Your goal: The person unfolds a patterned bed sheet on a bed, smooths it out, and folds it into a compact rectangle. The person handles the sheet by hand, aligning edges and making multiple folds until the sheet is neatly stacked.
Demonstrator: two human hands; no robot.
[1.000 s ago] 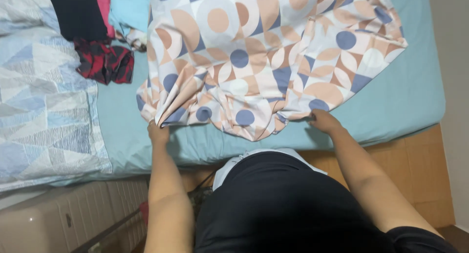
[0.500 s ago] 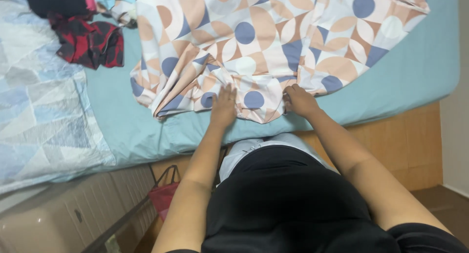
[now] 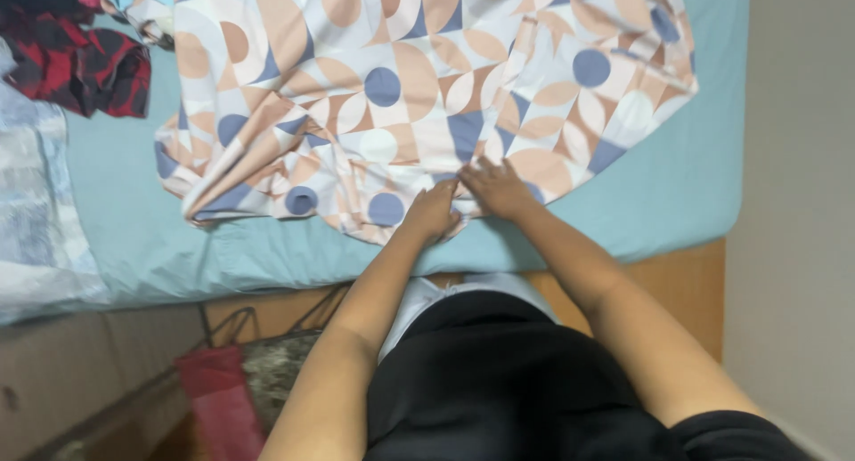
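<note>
A large cloth [image 3: 419,78] printed with peach, white and blue circles and arcs lies spread and rumpled over a bed with a light teal sheet [image 3: 677,194]. My left hand [image 3: 434,210] rests on the cloth's near hem, fingers curled down onto the fabric. My right hand [image 3: 496,187] lies right beside it, fingers spread and pressing on the same hem. The two hands nearly touch at the middle of the near edge. Whether either hand pinches the fabric is not clear.
A red and black checked garment [image 3: 85,65] lies at the bed's far left. A pale patterned quilt [image 3: 36,203] hangs off the left side. A wooden bed frame [image 3: 695,283] runs below the mattress. A red bag [image 3: 218,399] stands on the floor. A wall [image 3: 802,203] is at right.
My hands, first wide apart at the cloth's two near corners, have come together at the middle of the near edge. The view has shifted left and closer.
</note>
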